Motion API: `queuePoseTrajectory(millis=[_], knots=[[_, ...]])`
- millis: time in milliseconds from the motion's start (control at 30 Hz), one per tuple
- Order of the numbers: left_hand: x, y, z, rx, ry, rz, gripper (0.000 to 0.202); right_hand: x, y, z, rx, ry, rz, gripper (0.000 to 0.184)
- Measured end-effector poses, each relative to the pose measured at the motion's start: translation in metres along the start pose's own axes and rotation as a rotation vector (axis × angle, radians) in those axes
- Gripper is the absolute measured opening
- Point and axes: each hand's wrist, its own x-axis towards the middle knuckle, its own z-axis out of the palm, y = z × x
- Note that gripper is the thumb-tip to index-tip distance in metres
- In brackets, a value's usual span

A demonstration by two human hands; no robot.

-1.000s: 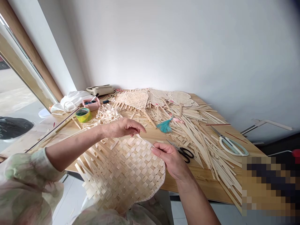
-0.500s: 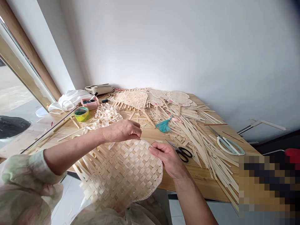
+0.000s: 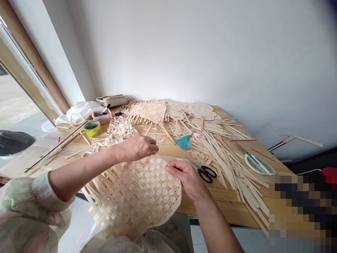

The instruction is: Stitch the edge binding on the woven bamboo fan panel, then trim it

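A pale woven bamboo fan panel (image 3: 134,193) lies across the table's front edge and over my lap, with loose strip ends sticking out on its left side. My left hand (image 3: 138,147) is closed in a pinch on the panel's top edge. My right hand (image 3: 188,179) is closed on the panel's right rim, fingers curled against the white edging. The two hands are about a hand's width apart.
Black-handled scissors (image 3: 205,172) lie just right of my right hand. A heap of bamboo strips (image 3: 226,154) covers the wooden table (image 3: 231,203), with a teal tassel (image 3: 184,141), white-handled scissors (image 3: 259,165), finished fans (image 3: 155,111), a green tape roll (image 3: 92,128) and a pink box (image 3: 102,116).
My left hand's fingers have curled from a looser reach into a tight pinch on the panel's top edge. The right hand has barely shifted, and the panel stays in place.
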Motion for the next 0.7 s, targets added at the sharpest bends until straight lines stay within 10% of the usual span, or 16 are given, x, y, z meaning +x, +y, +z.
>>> queuePoseTrajectory(millis=[700], knots=[[-0.0023, -0.006, 0.0046, -0.507, 0.065, -0.03, 0.015, -0.0001, 0.0068, -0.0018, 0.042, -0.015, 0.014, 0.03]])
